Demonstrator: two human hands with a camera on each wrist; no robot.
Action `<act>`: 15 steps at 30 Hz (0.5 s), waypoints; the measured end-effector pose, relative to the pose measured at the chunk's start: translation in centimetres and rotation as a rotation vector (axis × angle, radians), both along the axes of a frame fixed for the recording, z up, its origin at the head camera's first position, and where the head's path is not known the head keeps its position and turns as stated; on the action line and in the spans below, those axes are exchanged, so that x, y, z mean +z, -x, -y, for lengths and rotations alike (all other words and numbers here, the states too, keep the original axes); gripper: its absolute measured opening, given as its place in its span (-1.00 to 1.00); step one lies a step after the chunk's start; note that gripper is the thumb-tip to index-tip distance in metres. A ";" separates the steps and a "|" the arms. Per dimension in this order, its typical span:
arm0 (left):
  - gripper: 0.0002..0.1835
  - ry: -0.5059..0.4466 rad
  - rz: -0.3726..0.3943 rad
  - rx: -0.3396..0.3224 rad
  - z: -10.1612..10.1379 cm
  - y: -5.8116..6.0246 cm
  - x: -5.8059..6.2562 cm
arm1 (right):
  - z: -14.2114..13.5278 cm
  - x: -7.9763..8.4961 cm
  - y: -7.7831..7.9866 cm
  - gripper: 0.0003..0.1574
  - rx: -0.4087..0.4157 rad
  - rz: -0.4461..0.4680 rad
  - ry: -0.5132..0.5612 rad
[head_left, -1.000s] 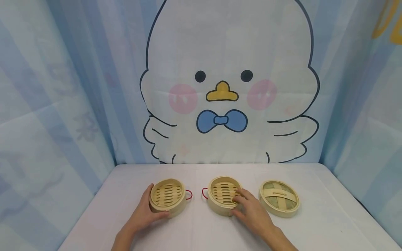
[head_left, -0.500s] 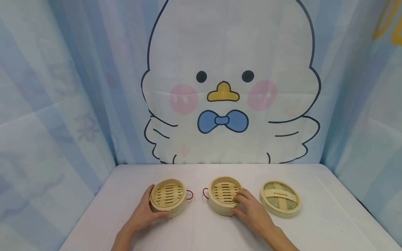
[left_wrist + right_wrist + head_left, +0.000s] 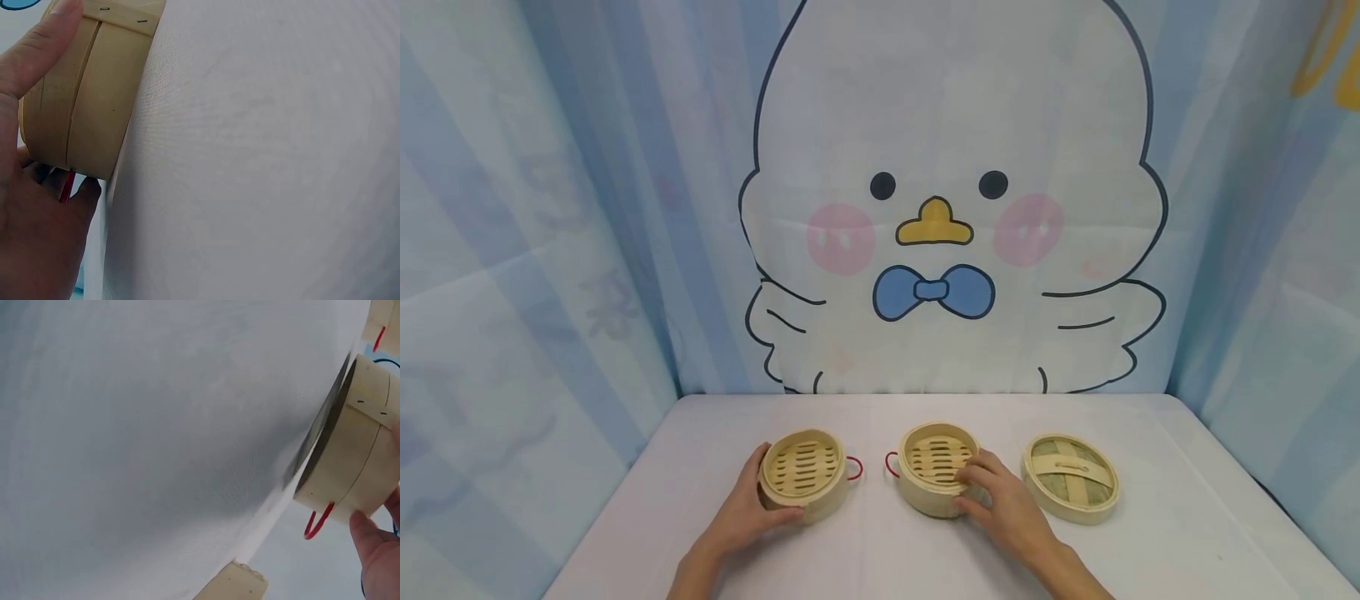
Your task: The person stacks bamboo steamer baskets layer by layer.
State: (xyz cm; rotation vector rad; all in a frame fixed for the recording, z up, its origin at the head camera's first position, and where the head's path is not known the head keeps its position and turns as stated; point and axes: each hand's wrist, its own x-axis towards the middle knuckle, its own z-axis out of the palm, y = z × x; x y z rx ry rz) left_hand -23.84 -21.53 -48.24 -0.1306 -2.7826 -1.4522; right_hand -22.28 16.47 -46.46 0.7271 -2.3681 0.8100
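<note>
Two round bamboo steamer baskets with slotted bottoms are on the white table in the head view. My left hand (image 3: 741, 510) spans the left basket (image 3: 803, 465), thumb on its near side and fingers round its far left side. In the left wrist view a red loop (image 3: 67, 187) shows among the fingers below that basket. My right hand (image 3: 1009, 510) grips the right basket (image 3: 937, 460) by its right side, fingers over the rim. In the right wrist view a dark strip shows under this steamer basket (image 3: 350, 444), along its lower edge. A woven bamboo lid (image 3: 1070, 477) lies right of my right hand.
The white tabletop (image 3: 880, 550) ends at a backdrop (image 3: 1037, 350) with a cartoon bird, and striped curtains stand at both sides. Red loop handles (image 3: 854, 468) of the two baskets face each other across a small gap.
The head view has shifted very slightly. Both hands keep their hold on the baskets, and baskets and lid stay where they were.
</note>
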 end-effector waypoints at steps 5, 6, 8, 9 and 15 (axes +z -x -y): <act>0.36 -0.003 -0.005 -0.002 0.0 -0.1 0.0 | -0.1 0.5 -0.1 -0.58 0.012 -0.036 0.015; 0.36 -0.002 -0.005 -0.001 0.0 -0.1 0.0 | -0.1 0.7 -0.1 -0.58 0.016 -0.046 0.021; 0.36 -0.002 -0.005 -0.002 -0.1 -0.1 0.1 | 0.0 1.1 -0.1 -0.58 0.019 -0.059 0.030; 0.36 -0.001 -0.005 -0.002 -0.1 -0.2 0.2 | 0.1 1.2 -0.1 -0.58 0.017 -0.063 0.033; 0.36 -0.013 -0.003 0.000 -0.1 -0.2 0.1 | 0.7 2.2 0.0 -0.61 -0.004 -0.070 0.033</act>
